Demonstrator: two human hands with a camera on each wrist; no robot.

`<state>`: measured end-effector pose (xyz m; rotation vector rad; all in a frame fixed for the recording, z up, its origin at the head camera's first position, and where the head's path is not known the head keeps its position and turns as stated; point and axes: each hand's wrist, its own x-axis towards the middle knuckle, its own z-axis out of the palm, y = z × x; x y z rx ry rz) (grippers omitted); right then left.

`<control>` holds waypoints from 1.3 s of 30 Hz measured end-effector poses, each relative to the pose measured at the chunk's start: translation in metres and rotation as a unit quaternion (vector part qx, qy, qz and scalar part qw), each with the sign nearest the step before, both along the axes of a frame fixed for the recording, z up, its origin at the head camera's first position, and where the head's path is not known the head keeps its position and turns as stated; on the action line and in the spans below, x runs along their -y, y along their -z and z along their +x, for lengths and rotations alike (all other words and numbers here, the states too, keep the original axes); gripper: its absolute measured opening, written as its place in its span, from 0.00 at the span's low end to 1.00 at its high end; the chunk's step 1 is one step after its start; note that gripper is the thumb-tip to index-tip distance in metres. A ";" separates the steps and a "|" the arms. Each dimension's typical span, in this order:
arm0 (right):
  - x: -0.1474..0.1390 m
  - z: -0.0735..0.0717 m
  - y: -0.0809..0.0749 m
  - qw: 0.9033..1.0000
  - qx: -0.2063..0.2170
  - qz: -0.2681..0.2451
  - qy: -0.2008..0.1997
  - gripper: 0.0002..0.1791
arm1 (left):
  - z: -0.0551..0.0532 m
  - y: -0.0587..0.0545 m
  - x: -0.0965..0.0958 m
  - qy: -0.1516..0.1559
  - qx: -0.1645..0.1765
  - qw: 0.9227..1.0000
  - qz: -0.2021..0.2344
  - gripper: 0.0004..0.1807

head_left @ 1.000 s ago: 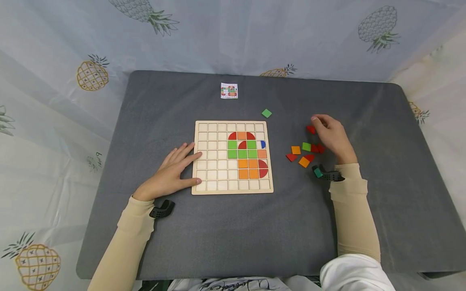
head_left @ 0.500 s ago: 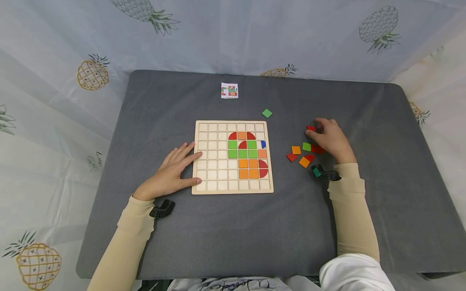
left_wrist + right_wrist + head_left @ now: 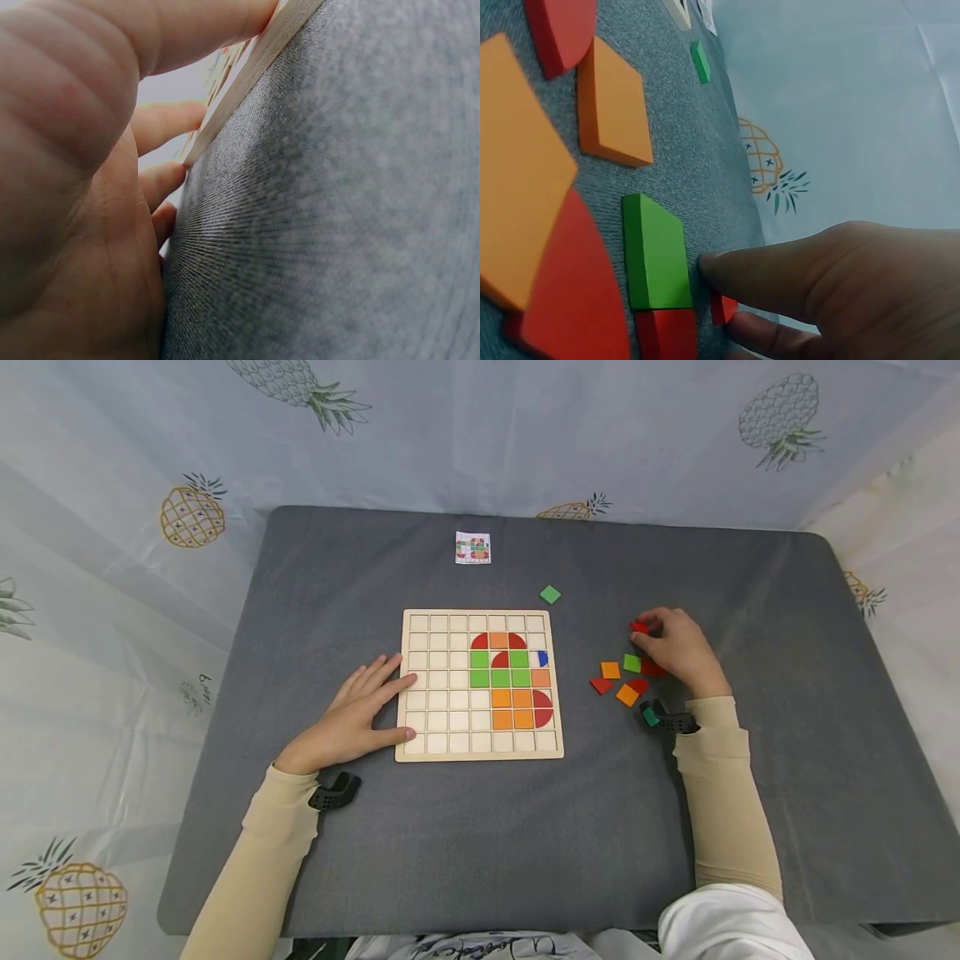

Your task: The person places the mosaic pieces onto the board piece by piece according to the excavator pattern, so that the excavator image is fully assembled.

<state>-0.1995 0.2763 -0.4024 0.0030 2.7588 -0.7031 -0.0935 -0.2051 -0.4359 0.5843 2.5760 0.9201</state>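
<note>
A square wooden grid board (image 3: 442,685) lies mid-table, with red, green, orange and blue tiles set in cells on its right side. Along its left edge rests my left hand (image 3: 348,718), fingers spread straight and thumb touching the frame; the left wrist view shows fingertips (image 3: 174,180) against the wooden rim (image 3: 251,64). To the right of the board, my right hand (image 3: 678,647) pinches a small red tile (image 3: 639,627) at the table. In the right wrist view that red tile (image 3: 721,308) sits between thumb and finger, its shape mostly hidden.
Near the right hand lie a green tile (image 3: 632,663), orange tiles (image 3: 611,671) and several red ones (image 3: 601,685). Behind the board are a lone green tile (image 3: 551,595) and a small printed pattern card (image 3: 472,548). A pineapple-print curtain (image 3: 420,435) hangs behind the table.
My right hand has shifted slightly left and toward me; its thumb and fingers opened over the red tile, then closed on it. The left hand and board stay still.
</note>
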 end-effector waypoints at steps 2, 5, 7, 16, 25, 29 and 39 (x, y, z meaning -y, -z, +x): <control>0.001 0.000 0.000 1.000 0.000 -0.002 0.002 0.25 | 0.001 0.000 0.000 0.000 -0.002 1.000 0.003 0.47; 0.003 0.000 0.000 1.000 0.004 -0.002 0.001 0.21 | 0.002 0.001 0.000 0.000 -0.003 1.000 0.005 0.47; 0.004 0.001 0.000 1.000 0.007 -0.001 0.002 0.20 | 0.002 0.001 0.001 0.001 -0.003 1.000 0.005 0.47; 0.014 0.004 -0.002 0.999 0.014 -0.023 -0.034 0.20 | 0.002 -0.001 0.001 0.000 0.004 1.000 -0.002 0.47; 0.070 0.008 -0.022 0.981 -0.012 -0.118 -0.154 0.21 | 0.000 -0.003 0.000 0.002 0.006 1.000 0.000 0.47; 0.097 0.011 -0.026 0.974 -0.017 -0.136 -0.182 0.14 | 0.000 -0.001 0.000 0.002 0.005 1.000 0.001 0.47; 0.151 0.021 -0.021 0.949 -0.014 -0.153 -0.274 0.07 | -0.001 -0.001 0.001 0.003 0.002 1.000 0.003 0.47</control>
